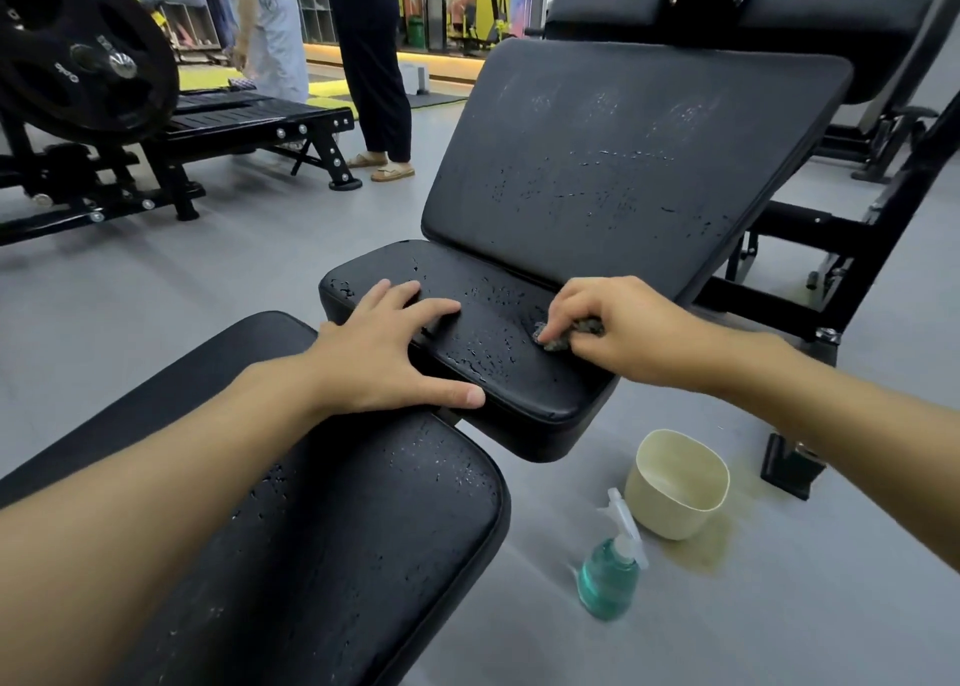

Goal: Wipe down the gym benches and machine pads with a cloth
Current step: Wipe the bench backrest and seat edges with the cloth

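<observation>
The right hand (613, 326) pinches a small dark cloth (563, 334), bunched under curled fingertips, against the right part of the seat pad (498, 368). The left hand (384, 352) lies flat with fingers spread on the seat pad's left end, thumb along its near edge, holding nothing and seemingly bracing. Droplets bead across the seat pad, the tilted back pad (623, 155) behind it and the near pad (363, 529) under the left forearm, so most of the wiping looks undone. The main risk is the cloth itself: wadded this small, it covers a narrow strip per pass and may smear liquid rather than lift it, leaving streaks, and the strip under the left palm could be missed unless that hand shifts. The vinyl shows what looks like flaking or wet specks, though I cannot tell which; hard rubbing might peel a worn surface further. A wet pad is slick, so a braced palm could slide. On the floor just right of the bench stand a spray bottle (608, 576) and a cream bowl (675, 482), close together; a step or a swinging elbow could tip either. Two people (363, 61) stand well away.
</observation>
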